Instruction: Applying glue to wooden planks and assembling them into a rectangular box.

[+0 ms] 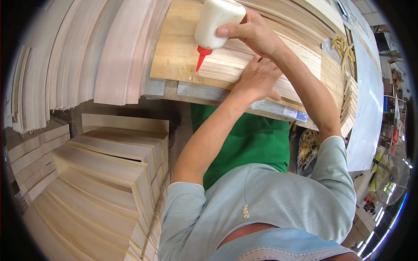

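Note:
My right hand (254,32) is closed round a white squeeze bottle (217,21), tipped upside down. Its red pointed nozzle (202,56) comes down at the left end of a row of thin pale wood strips (224,61), and a small clear spot shows around the tip. Lying side by side, the strips rest on a wider yellowish wooden board (172,54). My left hand (260,79) presses on the strips near their front edge, fingers stretched out and thumb apart. Part of the strips is hidden under that hand and my right forearm.
Stacked long thin boards (117,56) stand at the left of the bench. Wooden box-like pieces (100,161) are piled at the lower left. Yellowish bands (344,50) lie at the back right, near short stacked wood pieces (349,104). A pale sheet-topped surface (368,95) runs along the right.

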A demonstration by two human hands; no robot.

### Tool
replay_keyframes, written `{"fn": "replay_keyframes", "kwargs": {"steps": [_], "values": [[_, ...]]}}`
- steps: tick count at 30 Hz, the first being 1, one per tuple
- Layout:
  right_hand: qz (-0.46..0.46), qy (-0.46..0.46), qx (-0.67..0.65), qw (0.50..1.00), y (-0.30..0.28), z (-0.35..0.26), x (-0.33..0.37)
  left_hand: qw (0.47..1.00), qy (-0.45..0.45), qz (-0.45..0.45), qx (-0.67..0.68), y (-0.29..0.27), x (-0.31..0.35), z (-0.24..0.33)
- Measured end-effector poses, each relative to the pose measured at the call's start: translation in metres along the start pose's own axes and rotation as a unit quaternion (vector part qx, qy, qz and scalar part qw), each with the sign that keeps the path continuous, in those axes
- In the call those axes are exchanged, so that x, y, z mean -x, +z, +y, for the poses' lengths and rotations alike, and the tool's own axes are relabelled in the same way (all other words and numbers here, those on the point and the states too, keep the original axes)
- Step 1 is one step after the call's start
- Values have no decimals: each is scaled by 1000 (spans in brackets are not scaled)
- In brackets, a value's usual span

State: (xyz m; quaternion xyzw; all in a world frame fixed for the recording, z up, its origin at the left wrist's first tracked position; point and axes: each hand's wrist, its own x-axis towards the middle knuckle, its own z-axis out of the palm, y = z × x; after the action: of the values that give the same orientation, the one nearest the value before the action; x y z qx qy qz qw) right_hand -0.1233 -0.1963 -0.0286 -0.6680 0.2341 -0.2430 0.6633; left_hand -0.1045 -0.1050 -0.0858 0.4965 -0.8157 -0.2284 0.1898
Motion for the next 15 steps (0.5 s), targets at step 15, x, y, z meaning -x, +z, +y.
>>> {"fn": "replay_keyframes", "kwargs": {"steps": [15], "values": [[-54,-15,2,998,2,-16,-11,999,13,26,16,-1,-1,0]]}}
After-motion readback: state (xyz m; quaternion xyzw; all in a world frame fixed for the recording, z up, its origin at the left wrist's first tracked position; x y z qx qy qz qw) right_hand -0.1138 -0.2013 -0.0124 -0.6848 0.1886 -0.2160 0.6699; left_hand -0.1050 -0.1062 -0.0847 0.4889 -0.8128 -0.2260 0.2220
